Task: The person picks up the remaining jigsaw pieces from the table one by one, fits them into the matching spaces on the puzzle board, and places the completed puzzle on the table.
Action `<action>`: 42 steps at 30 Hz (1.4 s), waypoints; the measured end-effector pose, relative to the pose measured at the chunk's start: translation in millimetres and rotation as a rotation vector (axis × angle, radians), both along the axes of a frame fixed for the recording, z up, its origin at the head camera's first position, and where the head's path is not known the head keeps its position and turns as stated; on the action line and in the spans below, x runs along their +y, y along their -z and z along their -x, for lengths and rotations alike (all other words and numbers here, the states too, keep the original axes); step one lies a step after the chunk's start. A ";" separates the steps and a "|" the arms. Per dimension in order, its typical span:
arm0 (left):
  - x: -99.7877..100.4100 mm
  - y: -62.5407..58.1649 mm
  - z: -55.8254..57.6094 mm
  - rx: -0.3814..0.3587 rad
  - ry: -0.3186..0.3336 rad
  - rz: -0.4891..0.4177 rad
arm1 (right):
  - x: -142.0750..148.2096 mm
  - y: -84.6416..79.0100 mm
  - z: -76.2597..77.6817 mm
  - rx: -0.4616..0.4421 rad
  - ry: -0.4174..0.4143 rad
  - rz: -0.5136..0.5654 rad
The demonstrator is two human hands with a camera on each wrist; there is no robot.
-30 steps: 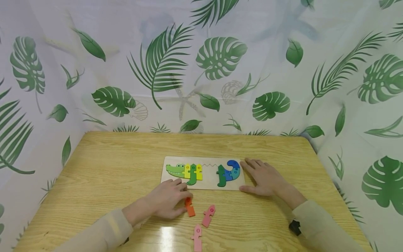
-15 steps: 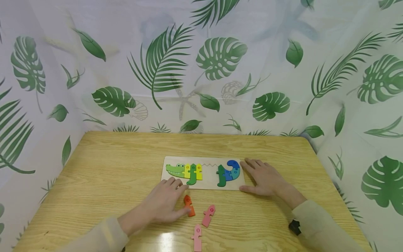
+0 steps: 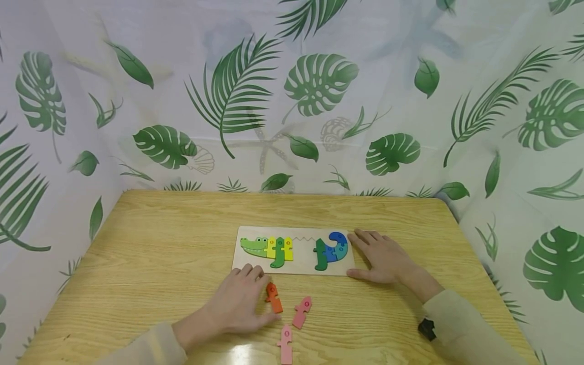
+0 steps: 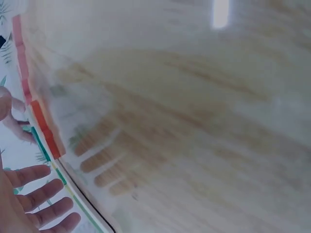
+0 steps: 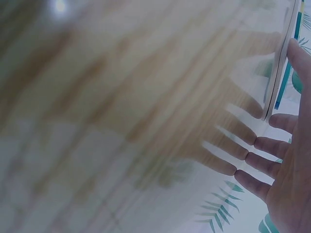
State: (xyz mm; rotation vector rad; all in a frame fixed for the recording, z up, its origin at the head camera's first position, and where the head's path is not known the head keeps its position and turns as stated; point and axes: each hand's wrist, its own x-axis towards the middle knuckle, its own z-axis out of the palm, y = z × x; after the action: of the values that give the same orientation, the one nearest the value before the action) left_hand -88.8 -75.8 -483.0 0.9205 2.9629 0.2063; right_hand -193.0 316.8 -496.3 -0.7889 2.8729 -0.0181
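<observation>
The left hand (image 3: 237,303), at lower centre of the head view, has its fingers parted and extended with the thumb held away from them; nothing is pinched. Its thumb tip lies right by the lower end of the orange piece (image 3: 274,299); whether they touch I cannot tell. The right hand (image 3: 380,259), right of centre, also has fingers spread: thumb at the puzzle board's lower right corner, index fingertip at the upper one. It seems to brace that end so the puzzle board (image 3: 303,257) does not slide.

The puzzle board lies flat at the centre, with the crocodile head (image 3: 253,246) at its left end and the blue tail tip (image 3: 338,237) at its right. A bare stretch between them bears a zigzag line. Below it, the orange piece, the upper pink piece (image 3: 302,313) and the lower pink piece (image 3: 286,345) lie loose on the desk (image 3: 182,223), probably kept there for easy reach. Leaf-printed cloth (image 3: 255,177) hangs behind.
</observation>
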 end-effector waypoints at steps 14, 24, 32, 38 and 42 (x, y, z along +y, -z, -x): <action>3.4 4.3 -0.4 0.035 0.004 0.028 | 1.2 1.0 0.4 0.012 -0.007 -0.001; 4.1 9.8 0.1 0.056 0.020 0.039 | 1.4 2.5 0.8 0.016 -0.009 -0.006; 5.2 13.3 0.5 0.082 0.013 0.042 | 1.5 4.3 1.1 0.018 -0.006 -0.005; 5.9 13.8 0.9 0.083 0.005 0.046 | 1.4 4.2 1.0 0.019 -0.005 -0.009; 6.3 14.0 1.2 0.077 0.001 0.045 | 1.2 3.6 0.7 0.018 -0.002 -0.009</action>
State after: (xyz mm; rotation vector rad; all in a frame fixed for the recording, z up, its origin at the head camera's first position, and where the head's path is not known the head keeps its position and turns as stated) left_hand -90.0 -69.6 -497.0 0.9455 3.0234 0.1062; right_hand -193.8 318.0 -499.9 -0.7944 2.8865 0.0023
